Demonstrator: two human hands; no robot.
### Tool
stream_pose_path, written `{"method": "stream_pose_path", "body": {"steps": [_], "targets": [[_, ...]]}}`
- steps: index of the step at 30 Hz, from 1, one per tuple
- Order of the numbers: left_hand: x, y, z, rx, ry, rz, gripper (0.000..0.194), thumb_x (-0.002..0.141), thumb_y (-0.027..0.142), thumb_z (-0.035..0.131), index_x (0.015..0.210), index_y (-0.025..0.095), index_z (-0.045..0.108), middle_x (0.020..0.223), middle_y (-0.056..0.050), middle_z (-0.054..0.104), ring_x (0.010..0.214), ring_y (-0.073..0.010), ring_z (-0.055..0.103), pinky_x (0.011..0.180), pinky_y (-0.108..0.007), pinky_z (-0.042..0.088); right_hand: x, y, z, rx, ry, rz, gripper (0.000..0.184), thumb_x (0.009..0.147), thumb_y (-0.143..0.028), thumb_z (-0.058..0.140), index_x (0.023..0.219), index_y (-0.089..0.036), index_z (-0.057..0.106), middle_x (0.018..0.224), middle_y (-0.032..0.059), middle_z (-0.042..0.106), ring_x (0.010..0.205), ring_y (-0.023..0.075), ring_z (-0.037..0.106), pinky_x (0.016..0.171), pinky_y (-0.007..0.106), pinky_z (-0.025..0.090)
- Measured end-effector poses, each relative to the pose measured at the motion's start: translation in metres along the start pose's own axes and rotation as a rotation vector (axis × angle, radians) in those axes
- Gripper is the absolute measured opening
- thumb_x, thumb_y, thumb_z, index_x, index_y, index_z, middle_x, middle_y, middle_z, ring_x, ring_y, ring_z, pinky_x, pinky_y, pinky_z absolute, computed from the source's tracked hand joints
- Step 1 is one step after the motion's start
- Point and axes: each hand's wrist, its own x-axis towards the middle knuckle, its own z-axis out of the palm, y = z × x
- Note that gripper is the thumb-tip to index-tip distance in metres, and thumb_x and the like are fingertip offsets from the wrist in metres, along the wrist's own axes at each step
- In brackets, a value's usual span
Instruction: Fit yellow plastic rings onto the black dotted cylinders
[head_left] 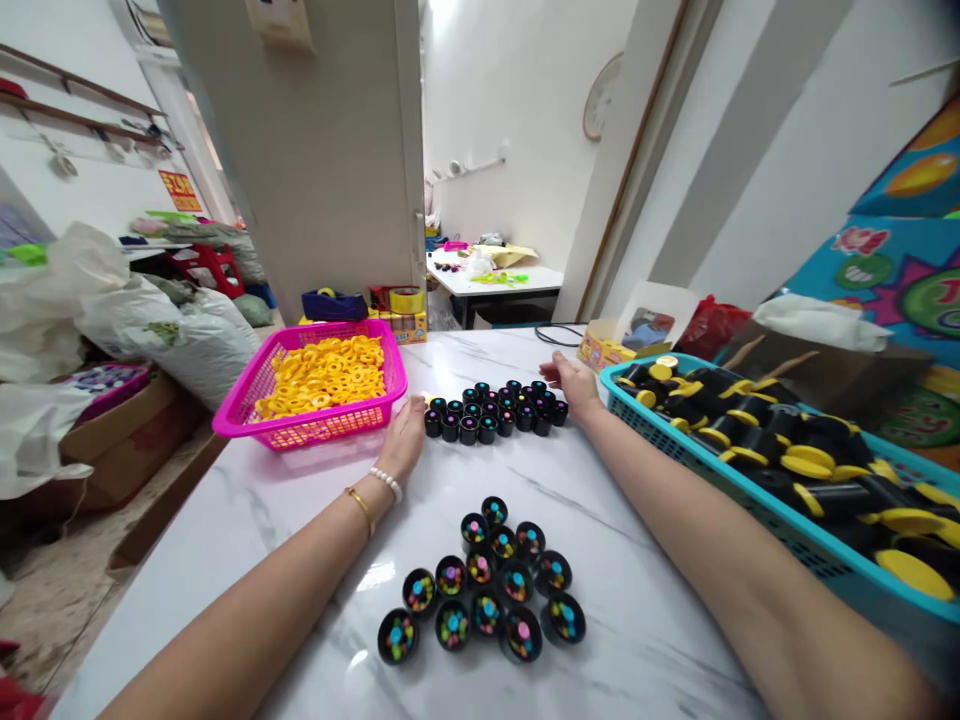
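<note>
My left hand (406, 438), with a bracelet and a bangle at its wrist, stands stretched along the left side of a cluster of small black cups (487, 424). At the cluster's right end is my right hand (574, 387), its fingers extended and slightly bent. Neither hand grips a cup; whether they touch the outer ones I cannot tell. Blue, pink and purple dots show in these cups' tops. Closer to me, several round black cups (452, 622) stand upright in a loose group, holding small multicoloured pieces around a blue or pink centre.
A pink basket (315, 436) of yellow ring-like pieces (326, 378) sits at the left. On the right, a long teal basket (720, 470) holds black canisters with yellow lids (810, 461). Behind are a tape dispenser (334, 305) and an open carton (611, 345).
</note>
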Motion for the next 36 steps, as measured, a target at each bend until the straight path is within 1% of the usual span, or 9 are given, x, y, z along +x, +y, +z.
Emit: {"method": "stream_pose_path", "body": {"steps": [2,4,9,13,16,20,23,29,36], "targets": [[0.004,-0.003,0.0,-0.072,0.007,-0.041,0.065,0.086,0.068,0.033,0.111,0.013,0.057,0.121,-0.017,0.058,0.112,-0.024,0.056,0.098,-0.037,0.041,-0.001,0.005,0.001,0.011,-0.051,0.027,0.048,0.071,-0.061,0.061,0.068,-0.014,0.068,0.071,0.0093,0.07,0.068,0.0178,0.064,0.057,0.026,0.048],[0.007,-0.004,-0.001,-0.136,0.018,-0.082,0.066,0.087,0.068,0.031,0.113,0.012,0.055,0.121,-0.017,0.058,0.11,-0.0218,0.058,0.097,-0.035,0.043,-0.002,0.009,-0.002,0.023,-0.067,0.053,0.048,0.072,-0.061,0.06,0.069,-0.015,0.069,0.072,0.0093,0.071,0.068,0.018,0.065,0.058,0.026,0.048],[0.01,0.001,0.001,-0.231,-0.004,-0.141,0.066,0.086,0.066,0.036,0.116,0.01,0.054,0.119,-0.018,0.06,0.11,-0.0216,0.059,0.098,-0.033,0.045,0.004,0.018,-0.015,0.061,0.007,0.056,0.045,0.074,-0.061,0.055,0.071,-0.018,0.067,0.083,0.0073,0.072,0.073,0.0167,0.064,0.06,0.025,0.048],[0.009,0.004,0.003,-0.258,-0.01,-0.132,0.064,0.085,0.063,0.042,0.115,0.009,0.057,0.119,-0.017,0.061,0.115,-0.0241,0.056,0.1,-0.034,0.043,0.013,0.026,-0.016,0.051,0.026,0.058,0.047,0.076,-0.062,0.051,0.07,-0.018,0.065,0.079,0.0069,0.071,0.073,0.017,0.063,0.063,0.027,0.049],[0.008,0.005,0.003,-0.248,0.001,-0.145,0.065,0.085,0.064,0.041,0.114,0.008,0.058,0.117,-0.018,0.062,0.114,-0.0244,0.056,0.1,-0.034,0.042,0.016,0.028,-0.013,-0.038,-0.025,0.076,0.038,0.072,-0.053,0.062,0.066,-0.016,0.067,0.07,0.0057,0.069,0.065,0.016,0.061,0.059,0.026,0.047],[0.008,0.007,0.002,-0.278,0.022,-0.174,0.065,0.085,0.064,0.042,0.113,0.008,0.058,0.113,-0.017,0.063,0.11,-0.0233,0.058,0.099,-0.034,0.044,0.018,0.027,-0.013,-0.192,-0.109,0.101,0.019,0.058,-0.032,0.076,0.064,-0.015,0.07,0.057,0.0004,0.064,0.053,0.0121,0.052,0.051,0.024,0.04],[0.008,0.009,0.002,-0.313,0.029,-0.195,0.064,0.085,0.064,0.042,0.108,0.007,0.059,0.109,-0.017,0.064,0.106,-0.0228,0.06,0.097,-0.034,0.045,0.02,0.025,-0.015,-0.249,-0.162,0.124,0.018,0.054,-0.026,0.077,0.067,-0.015,0.071,0.053,-0.0009,0.063,0.049,0.0112,0.049,0.049,0.024,0.038],[0.008,0.008,0.001,-0.305,-0.009,-0.176,0.058,0.085,0.062,0.043,0.1,0.01,0.062,0.11,-0.017,0.065,0.107,-0.0232,0.06,0.098,-0.036,0.045,0.02,0.028,-0.017,-0.231,-0.194,0.13,0.019,0.057,-0.027,0.075,0.07,-0.015,0.07,0.06,0.0006,0.066,0.054,0.0117,0.053,0.051,0.024,0.042],[0.007,0.007,-0.002,-0.332,-0.04,-0.195,0.044,0.087,0.053,0.046,0.091,0.014,0.065,0.104,-0.013,0.068,0.102,-0.0225,0.062,0.093,-0.036,0.047,0.013,0.03,-0.029,-0.21,-0.202,0.12,0.017,0.065,-0.026,0.07,0.077,-0.015,0.072,0.071,0.003,0.07,0.061,0.0129,0.059,0.056,0.024,0.047]]}}
